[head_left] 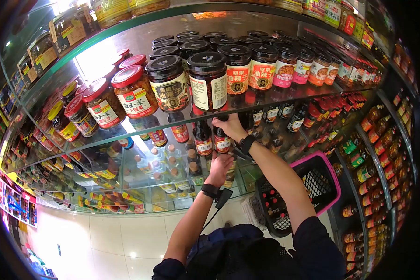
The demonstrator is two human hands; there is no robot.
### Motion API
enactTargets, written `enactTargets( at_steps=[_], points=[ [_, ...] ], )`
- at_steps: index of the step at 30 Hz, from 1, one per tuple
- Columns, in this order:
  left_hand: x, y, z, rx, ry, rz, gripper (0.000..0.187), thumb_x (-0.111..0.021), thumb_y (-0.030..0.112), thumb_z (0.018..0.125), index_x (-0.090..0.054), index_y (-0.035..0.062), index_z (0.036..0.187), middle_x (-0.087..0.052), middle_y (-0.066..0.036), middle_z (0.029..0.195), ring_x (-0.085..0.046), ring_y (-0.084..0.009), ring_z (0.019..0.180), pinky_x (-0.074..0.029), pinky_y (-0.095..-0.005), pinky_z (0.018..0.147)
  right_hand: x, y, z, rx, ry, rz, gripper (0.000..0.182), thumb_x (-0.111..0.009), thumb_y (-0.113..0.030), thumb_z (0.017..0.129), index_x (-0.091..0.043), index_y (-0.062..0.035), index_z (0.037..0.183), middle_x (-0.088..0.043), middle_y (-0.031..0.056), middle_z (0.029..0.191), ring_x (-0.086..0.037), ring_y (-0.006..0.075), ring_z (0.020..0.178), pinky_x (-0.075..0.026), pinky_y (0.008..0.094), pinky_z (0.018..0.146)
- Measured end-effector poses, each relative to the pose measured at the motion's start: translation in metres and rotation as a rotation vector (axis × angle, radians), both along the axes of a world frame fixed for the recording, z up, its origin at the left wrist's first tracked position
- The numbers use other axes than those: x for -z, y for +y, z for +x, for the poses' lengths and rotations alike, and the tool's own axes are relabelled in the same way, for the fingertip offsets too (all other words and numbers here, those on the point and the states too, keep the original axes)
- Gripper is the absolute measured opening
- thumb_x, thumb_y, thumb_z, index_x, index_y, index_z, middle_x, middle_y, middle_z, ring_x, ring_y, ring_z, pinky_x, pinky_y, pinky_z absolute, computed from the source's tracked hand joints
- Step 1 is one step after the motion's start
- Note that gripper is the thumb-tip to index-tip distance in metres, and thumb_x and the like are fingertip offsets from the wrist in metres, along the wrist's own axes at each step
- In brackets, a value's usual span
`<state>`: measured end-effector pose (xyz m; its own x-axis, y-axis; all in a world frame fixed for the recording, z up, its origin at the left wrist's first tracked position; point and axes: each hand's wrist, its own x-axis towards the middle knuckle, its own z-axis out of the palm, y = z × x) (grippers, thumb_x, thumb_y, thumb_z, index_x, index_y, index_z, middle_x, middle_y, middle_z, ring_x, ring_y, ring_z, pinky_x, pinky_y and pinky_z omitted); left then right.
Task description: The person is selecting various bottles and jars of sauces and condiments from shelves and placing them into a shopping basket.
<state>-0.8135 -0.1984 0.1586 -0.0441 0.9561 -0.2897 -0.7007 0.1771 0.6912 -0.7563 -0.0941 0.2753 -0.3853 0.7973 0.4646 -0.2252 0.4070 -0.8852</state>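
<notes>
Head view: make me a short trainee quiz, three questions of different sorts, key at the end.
1. Multiple choice: what colour is the rim of the basket? A) green B) pink C) white
2. True or false: the right hand is nearer the top of the dark bottle than the left hand is.
3. Fill in: the band on the left wrist is ___ in colour.

Key: 1. B; 2. True; 3. black
</notes>
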Motion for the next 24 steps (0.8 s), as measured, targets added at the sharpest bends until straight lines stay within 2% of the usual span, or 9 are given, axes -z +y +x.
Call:
enactTargets(
  at_steps=[1,10,14,16,17,19,21,22,24],
  points=[
    [-0.001,-0.002,0.001,-0.008,-0.004,0.031,0.025,-0.042,0.014,0.086,-0.044,-0.0032,0.104,-0.049,-0.014,0.109,-0.050,-0.0236,0.101,-0.040,-0.0327,0.089,0.001,0.001,-0.001,0.000,-0.001,0.020,0.007,-0.059,0.000,0.067,-0.054,-0.0020,0.071,-0.056,0.0011,0.068,-0.052,0.0100,0.066,-0.042,0.0248,0.062],
    [-0.009,-0.006,0.006,-0.046,0.010,0.005,0.023,-0.042,0.013,0.085,-0.042,-0.0009,0.104,-0.049,-0.014,0.107,-0.050,-0.0239,0.099,-0.041,-0.0331,0.088,0.000,-0.005,0.002,0.214,-0.100,0.161,0.014,-0.066,-0.009,0.068,-0.056,-0.0008,0.074,-0.058,0.0059,0.070,-0.054,0.0128,0.066,-0.043,0.0278,0.062],
    [0.020,0.010,-0.001,-0.023,0.033,-0.031,0.024,-0.043,0.014,0.085,-0.041,0.0005,0.106,-0.049,-0.012,0.107,-0.050,-0.0239,0.098,-0.041,-0.0330,0.087,0.000,-0.006,0.001,0.228,-0.047,0.183,0.020,-0.068,-0.013,0.070,-0.056,0.0004,0.078,-0.058,0.0059,0.072,-0.054,0.0123,0.066,-0.043,0.0278,0.061],
    [0.065,0.024,-0.014,0.149,0.298,0.307,0.040,-0.045,0.012,0.082,-0.028,0.0076,0.118,-0.050,-0.008,0.103,-0.051,-0.0208,0.098,-0.041,-0.0305,0.084,0.002,-0.004,-0.001,0.187,-0.010,0.160,0.019,-0.067,-0.013,0.071,-0.056,0.0006,0.079,-0.058,0.0056,0.073,-0.054,0.0119,0.066,-0.043,0.0275,0.062],
    [0.048,0.018,-0.012,0.155,0.298,0.307,0.040,-0.045,0.012,0.082,-0.028,0.0076,0.118,-0.050,-0.008,0.103,-0.051,-0.0208,0.098,-0.041,-0.0305,0.084,0.003,-0.003,-0.001,0.141,0.027,0.139,0.019,-0.066,-0.013,0.072,-0.056,0.0008,0.080,-0.058,0.0053,0.073,-0.053,0.0115,0.066,-0.043,0.0272,0.062],
    [0.013,0.009,-0.006,0.087,0.015,0.022,0.036,-0.046,0.013,0.082,-0.030,0.0083,0.113,-0.050,-0.006,0.102,-0.052,-0.0203,0.096,-0.042,-0.0304,0.083,0.002,-0.004,0.000,0.138,0.027,0.164,0.018,-0.065,-0.013,0.074,-0.056,0.0013,0.080,-0.058,0.0044,0.073,-0.052,0.0104,0.065,-0.042,0.0260,0.061],
    [0.004,0.008,-0.002,0.050,0.027,-0.026,0.033,-0.044,0.013,0.083,-0.030,0.0091,0.113,-0.049,-0.007,0.100,-0.053,-0.0195,0.094,-0.043,-0.0303,0.082,-0.002,-0.008,0.004,0.168,0.008,0.189,0.020,-0.065,-0.014,0.073,-0.055,0.0012,0.082,-0.059,0.0065,0.077,-0.054,0.0142,0.070,-0.043,0.0277,0.066],
    [0.001,0.006,-0.001,0.031,0.036,-0.036,0.030,-0.042,0.017,0.085,-0.034,0.0055,0.112,-0.048,-0.009,0.106,-0.051,-0.0206,0.094,-0.042,-0.0318,0.085,-0.002,-0.008,0.005,0.168,0.008,0.188,0.020,-0.065,-0.014,0.073,-0.055,0.0012,0.082,-0.059,0.0065,0.077,-0.054,0.0142,0.070,-0.043,0.0277,0.066],
    [-0.004,0.002,0.003,0.014,0.045,-0.046,0.030,-0.041,0.020,0.087,-0.038,0.0019,0.110,-0.046,-0.012,0.112,-0.049,-0.0216,0.095,-0.041,-0.0333,0.087,-0.002,-0.009,0.008,0.259,-0.116,0.280,0.033,-0.065,-0.014,0.071,-0.051,0.0005,0.097,-0.057,0.0121,0.091,-0.055,0.0227,0.084,-0.041,0.0332,0.076]
  ],
)
